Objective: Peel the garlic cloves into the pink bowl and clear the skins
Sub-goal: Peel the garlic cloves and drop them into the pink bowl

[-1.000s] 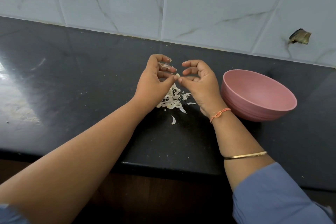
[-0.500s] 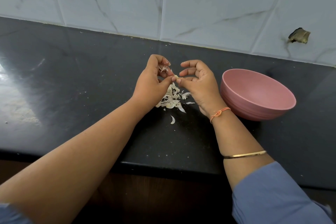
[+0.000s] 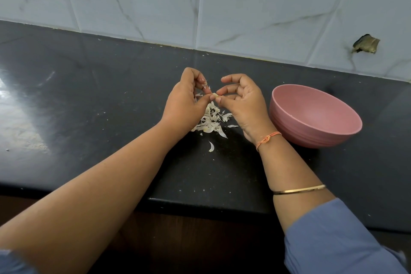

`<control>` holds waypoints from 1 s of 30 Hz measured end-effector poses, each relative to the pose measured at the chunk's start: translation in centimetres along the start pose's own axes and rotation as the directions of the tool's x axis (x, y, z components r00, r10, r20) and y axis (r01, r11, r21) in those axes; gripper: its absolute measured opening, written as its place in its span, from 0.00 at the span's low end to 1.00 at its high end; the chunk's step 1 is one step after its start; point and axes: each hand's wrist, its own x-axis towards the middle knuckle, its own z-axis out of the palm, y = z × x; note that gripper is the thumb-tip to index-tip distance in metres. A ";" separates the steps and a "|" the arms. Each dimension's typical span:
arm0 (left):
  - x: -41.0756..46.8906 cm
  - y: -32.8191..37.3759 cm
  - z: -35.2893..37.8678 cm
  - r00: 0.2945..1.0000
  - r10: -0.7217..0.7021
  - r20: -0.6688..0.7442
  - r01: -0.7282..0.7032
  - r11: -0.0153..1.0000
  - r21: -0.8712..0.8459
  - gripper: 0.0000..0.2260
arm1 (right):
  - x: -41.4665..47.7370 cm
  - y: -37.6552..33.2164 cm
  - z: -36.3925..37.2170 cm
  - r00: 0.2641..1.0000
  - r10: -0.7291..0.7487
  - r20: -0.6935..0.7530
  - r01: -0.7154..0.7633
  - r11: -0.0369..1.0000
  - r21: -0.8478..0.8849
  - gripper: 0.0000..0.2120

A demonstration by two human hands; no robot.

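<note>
Above the black counter (image 3: 111,118), my left hand (image 3: 184,104) and my right hand (image 3: 242,104) meet fingertip to fingertip on one small pale garlic clove (image 3: 215,95). Both pinch it between thumb and fingers. Bits of skin cling to my left fingers. Under the hands lies a heap of white garlic skins (image 3: 211,123), with one loose curl of garlic skin (image 3: 211,147) nearer to me. The pink bowl (image 3: 315,115) stands just right of my right wrist; the part of its inside that shows holds nothing.
A grey marble-tiled wall (image 3: 244,6) backs the counter, with a chipped hole (image 3: 365,43) at the right. The counter's front edge (image 3: 200,204) runs below my forearms. Small skin flecks dot the surface.
My hands have drifted slightly, the fingertips still working the same clove. The bowl and the heap of skins have not moved.
</note>
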 end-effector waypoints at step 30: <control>-0.3 1.2 -0.2 0.989 -0.143 -0.036 0.146 0.985 0.090 0.06 | -0.1 -0.4 0.2 0.996 0.018 -0.090 -0.007 0.993 0.122 0.15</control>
